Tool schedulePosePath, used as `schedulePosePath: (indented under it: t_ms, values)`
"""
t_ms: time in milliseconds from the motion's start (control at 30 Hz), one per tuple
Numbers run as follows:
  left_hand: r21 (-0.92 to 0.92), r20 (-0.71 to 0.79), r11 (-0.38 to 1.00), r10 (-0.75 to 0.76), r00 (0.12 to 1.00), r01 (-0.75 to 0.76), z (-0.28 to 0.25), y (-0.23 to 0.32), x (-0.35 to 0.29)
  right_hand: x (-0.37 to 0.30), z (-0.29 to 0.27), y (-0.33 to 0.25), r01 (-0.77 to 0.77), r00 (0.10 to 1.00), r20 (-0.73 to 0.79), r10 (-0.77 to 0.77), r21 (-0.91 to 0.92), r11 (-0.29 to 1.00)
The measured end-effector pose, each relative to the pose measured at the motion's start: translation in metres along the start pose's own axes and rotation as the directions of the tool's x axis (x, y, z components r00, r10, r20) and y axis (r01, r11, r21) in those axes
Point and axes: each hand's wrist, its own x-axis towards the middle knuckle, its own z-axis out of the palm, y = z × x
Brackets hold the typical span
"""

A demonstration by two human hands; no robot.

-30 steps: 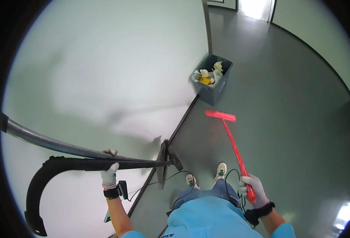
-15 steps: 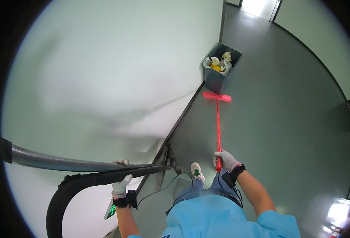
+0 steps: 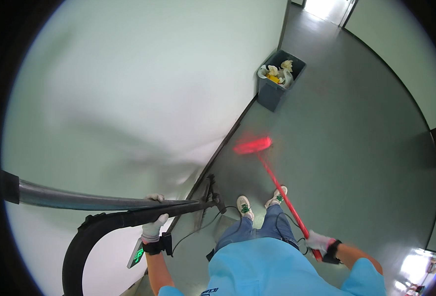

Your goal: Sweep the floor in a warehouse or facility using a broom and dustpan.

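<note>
Red broom (image 3: pixel 272 172) angled from right hand (image 3: pixel 320 242), fingers clenched on handle, head pointing up-left toward wall; left hand (image 3: pixel 153 228) gripping black hose (image 3: pixel 109 222).

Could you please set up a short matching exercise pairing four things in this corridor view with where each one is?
Things:
1. broom
2. bin
3. black hose
4. shoes

Places:
A. against the wall, farther down the corridor
B. in the left hand
C. on the grey floor, under the person
D. in the right hand, head out ahead on the floor

Pairs: 1-D, 2-A, 3-B, 4-C
</note>
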Motion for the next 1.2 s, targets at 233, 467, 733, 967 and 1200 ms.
schedulePosePath:
  t_ms: [233, 467, 733, 967, 1200]
  values:
    - [0.003, 0.04, 1.0, -0.006, 0.999, 0.006, -0.012, -0.002, -0.01, -0.134, 0.031, 0.005, -0.078, 0.996, 0.07, 0.053, 0.416, 0.906]
    - [-0.069, 0.158, 0.997, -0.012, 0.987, 0.023, -0.041, -0.021, -0.021, -0.19, 0.142, 0.013, 0.018, 0.999, -0.046, 0.02, 0.697, 0.717]
    - [-0.096, 0.254, 0.986, 0.155, 0.955, -0.135, -0.037, -0.034, -0.016, -0.173, 0.246, 0.065, 0.318, 0.832, -0.554, 0.036, 0.528, 0.788]
    - [-0.261, 0.296, 0.955, 0.216, 0.93, -0.139, -0.061, -0.064, -0.009, -0.114, 0.3, 0.085, 0.448, 0.727, -0.675, 0.125, 0.605, 0.658]
    - [-0.244, 0.234, 0.945, 0.277, 0.932, -0.219, -0.071, -0.078, -0.002, -0.099, 0.361, 0.12, 0.591, 0.614, -0.779, 0.13, 0.562, 0.579]
